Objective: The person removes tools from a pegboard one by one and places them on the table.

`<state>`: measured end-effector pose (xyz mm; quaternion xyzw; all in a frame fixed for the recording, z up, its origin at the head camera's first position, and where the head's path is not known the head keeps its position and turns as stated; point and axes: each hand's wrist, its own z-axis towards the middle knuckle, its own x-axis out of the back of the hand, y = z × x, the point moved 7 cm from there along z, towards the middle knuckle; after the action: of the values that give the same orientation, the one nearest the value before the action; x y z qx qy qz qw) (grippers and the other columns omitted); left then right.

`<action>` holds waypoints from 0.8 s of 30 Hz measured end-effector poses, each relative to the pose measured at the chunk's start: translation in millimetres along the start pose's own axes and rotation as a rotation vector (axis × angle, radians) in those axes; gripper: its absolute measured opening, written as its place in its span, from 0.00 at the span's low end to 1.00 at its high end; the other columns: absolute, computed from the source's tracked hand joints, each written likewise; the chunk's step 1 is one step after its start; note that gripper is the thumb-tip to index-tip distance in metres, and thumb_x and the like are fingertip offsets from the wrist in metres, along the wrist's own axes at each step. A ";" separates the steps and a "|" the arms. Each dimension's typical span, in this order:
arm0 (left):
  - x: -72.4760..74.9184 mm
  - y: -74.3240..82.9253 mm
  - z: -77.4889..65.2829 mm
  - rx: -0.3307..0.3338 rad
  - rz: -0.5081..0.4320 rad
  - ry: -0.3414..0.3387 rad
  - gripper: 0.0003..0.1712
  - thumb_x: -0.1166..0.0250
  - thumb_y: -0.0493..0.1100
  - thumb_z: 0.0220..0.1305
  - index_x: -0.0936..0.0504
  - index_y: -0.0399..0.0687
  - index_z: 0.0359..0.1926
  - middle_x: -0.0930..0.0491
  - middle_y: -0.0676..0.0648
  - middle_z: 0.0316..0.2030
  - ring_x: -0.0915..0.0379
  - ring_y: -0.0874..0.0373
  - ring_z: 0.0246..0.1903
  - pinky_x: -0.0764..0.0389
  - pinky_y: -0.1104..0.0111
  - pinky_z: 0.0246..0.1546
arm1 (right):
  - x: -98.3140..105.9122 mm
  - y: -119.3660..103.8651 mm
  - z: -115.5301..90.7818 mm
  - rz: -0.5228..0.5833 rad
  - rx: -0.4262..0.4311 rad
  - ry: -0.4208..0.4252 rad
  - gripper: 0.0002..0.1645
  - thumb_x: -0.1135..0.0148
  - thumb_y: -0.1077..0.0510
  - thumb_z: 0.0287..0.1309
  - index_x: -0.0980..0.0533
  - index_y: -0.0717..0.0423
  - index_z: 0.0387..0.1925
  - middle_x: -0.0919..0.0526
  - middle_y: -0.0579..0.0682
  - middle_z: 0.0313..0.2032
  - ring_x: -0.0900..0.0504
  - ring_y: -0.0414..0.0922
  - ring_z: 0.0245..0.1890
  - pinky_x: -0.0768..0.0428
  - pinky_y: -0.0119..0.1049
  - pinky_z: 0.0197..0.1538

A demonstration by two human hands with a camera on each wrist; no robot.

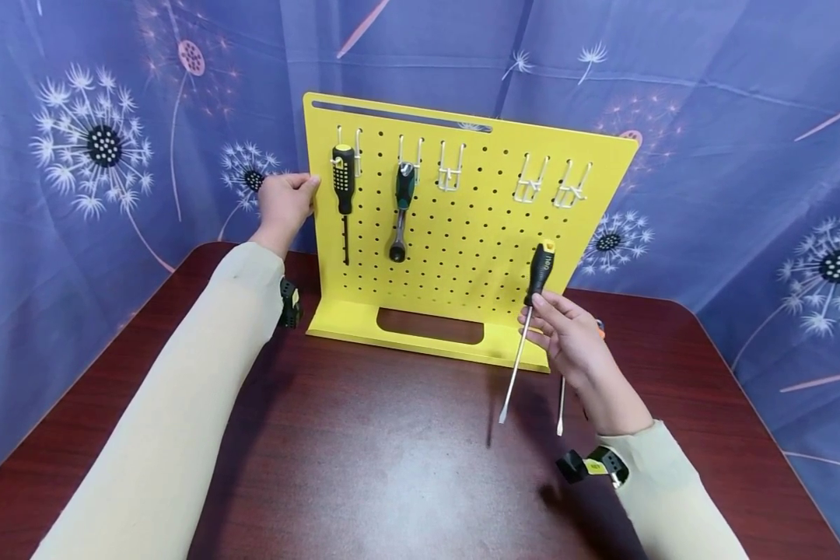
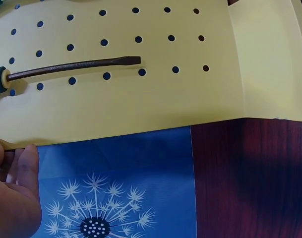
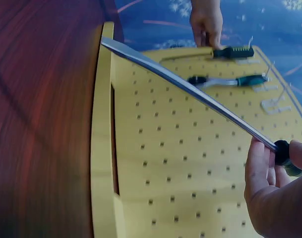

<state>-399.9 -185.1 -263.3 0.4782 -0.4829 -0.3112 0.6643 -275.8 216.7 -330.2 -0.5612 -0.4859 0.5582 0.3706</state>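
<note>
My right hand (image 1: 575, 342) holds a black-handled flathead screwdriver (image 1: 540, 272) near the base of its handle. The handle points up and the long blade slants down to the left, in front of the yellow pegboard (image 1: 455, 241). In the right wrist view, the screwdriver's shank (image 3: 205, 99) crosses the board, apart from it. My left hand (image 1: 287, 206) pinches the board's left edge with thumb and fingers. Nearby hang a black-and-yellow screwdriver (image 1: 344, 183) and a ratchet wrench (image 1: 403, 206) with a green-and-black handle, each in a white wire hook.
White wire hooks (image 1: 451, 171) without tools hang along the board's upper part. Behind my right hand lies another tool, mostly hidden; its metal tip (image 1: 561, 420) shows on the dark red table (image 1: 406, 451). A blue dandelion-print curtain (image 1: 420, 47) stands behind the board.
</note>
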 end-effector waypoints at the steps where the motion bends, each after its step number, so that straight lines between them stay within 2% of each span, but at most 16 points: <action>1: -0.2 0.1 0.1 0.001 0.003 -0.001 0.21 0.42 0.48 0.78 0.18 0.44 0.63 0.20 0.40 0.64 0.22 0.61 0.47 0.16 0.67 0.56 | 5.3 -0.1 -0.9 0.007 0.002 0.006 0.17 0.48 0.58 0.77 0.17 0.43 0.33 0.13 0.41 0.27 0.14 0.34 0.30 0.14 0.25 0.39; 6: 0.0 -0.9 1.5 -0.008 0.001 0.008 0.20 0.41 0.48 0.77 0.16 0.43 0.61 0.19 0.40 0.61 0.24 0.68 0.39 0.17 0.72 0.48 | 30.7 -3.9 -5.3 0.033 0.025 0.006 0.14 0.47 0.58 0.77 0.17 0.45 0.36 0.12 0.43 0.29 0.13 0.36 0.31 0.13 0.26 0.38; 13: 0.3 -0.4 1.2 0.001 -0.006 0.003 0.20 0.42 0.48 0.77 0.17 0.44 0.62 0.19 0.41 0.63 0.22 0.64 0.45 0.16 0.67 0.57 | 62.1 -13.7 -12.2 0.052 0.009 0.024 0.13 0.46 0.58 0.76 0.16 0.46 0.38 0.11 0.44 0.30 0.12 0.37 0.32 0.13 0.27 0.38; 19: 0.2 -0.2 1.0 -0.002 -0.006 0.004 0.20 0.42 0.48 0.77 0.16 0.43 0.60 0.19 0.43 0.56 0.24 0.65 0.43 0.16 0.66 0.56 | 79.5 -17.3 -16.8 0.090 -0.006 0.010 0.13 0.46 0.59 0.76 0.16 0.47 0.39 0.11 0.46 0.31 0.11 0.38 0.32 0.12 0.28 0.39; 24: -0.6 -1.7 1.7 0.007 -0.016 0.002 0.20 0.41 0.48 0.77 0.16 0.42 0.60 0.19 0.44 0.54 0.25 0.66 0.41 0.16 0.68 0.55 | 90.8 -18.9 -20.5 0.086 -0.021 0.011 0.13 0.46 0.59 0.76 0.16 0.48 0.40 0.10 0.46 0.32 0.11 0.39 0.34 0.12 0.29 0.39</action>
<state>-401.6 -185.7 -265.0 0.4847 -0.4794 -0.3145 0.6606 -266.8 311.1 -334.2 -0.5885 -0.4650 0.5654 0.3431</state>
